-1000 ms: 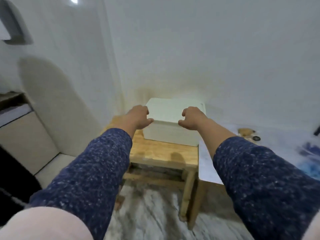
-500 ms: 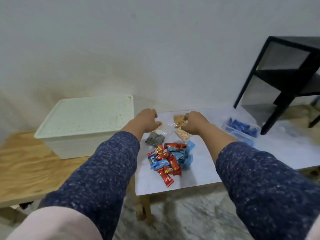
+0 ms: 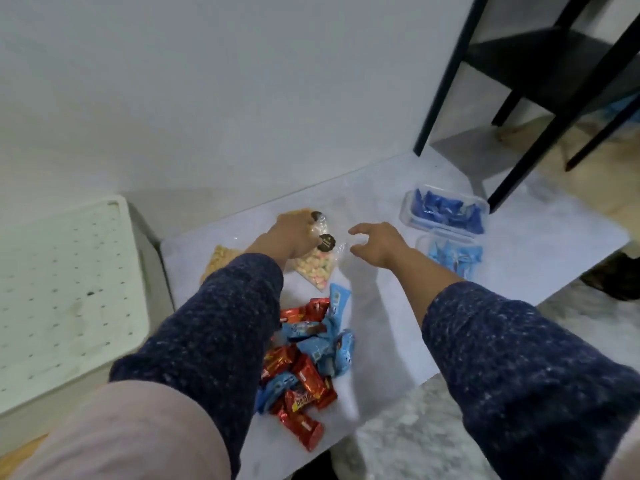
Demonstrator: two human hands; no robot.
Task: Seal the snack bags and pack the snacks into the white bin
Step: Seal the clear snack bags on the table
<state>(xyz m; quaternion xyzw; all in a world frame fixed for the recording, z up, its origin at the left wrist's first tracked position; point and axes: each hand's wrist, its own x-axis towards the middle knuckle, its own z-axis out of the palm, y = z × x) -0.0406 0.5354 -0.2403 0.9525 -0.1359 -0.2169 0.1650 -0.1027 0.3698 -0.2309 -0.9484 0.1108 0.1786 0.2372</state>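
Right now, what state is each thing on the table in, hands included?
White bin: lid on, shut.
Pastel-candy bag: on the table, its top gripped by the left hand.
Right hand: open, holds nothing.
Wrapped bars: loose pile, unpacked.
Clear tubs: hold blue packets.
Orange-snack bag: lying flat.

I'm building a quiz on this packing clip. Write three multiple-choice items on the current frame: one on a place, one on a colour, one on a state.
1. Where is the white bin?
A. left of the table
B. on the black shelf
C. on the floor, right

2. What colours are the piled candy wrappers?
A. green and yellow
B. red and blue
C. all black

3. What is the left hand doing?
A. hanging idle
B. lifting the bin lid
C. gripping the clear snack bag

Key: 1 A, the bin sits at the left edge beside the table. 2 B, red and blue packs show. 3 C, fingers close on the bag top.
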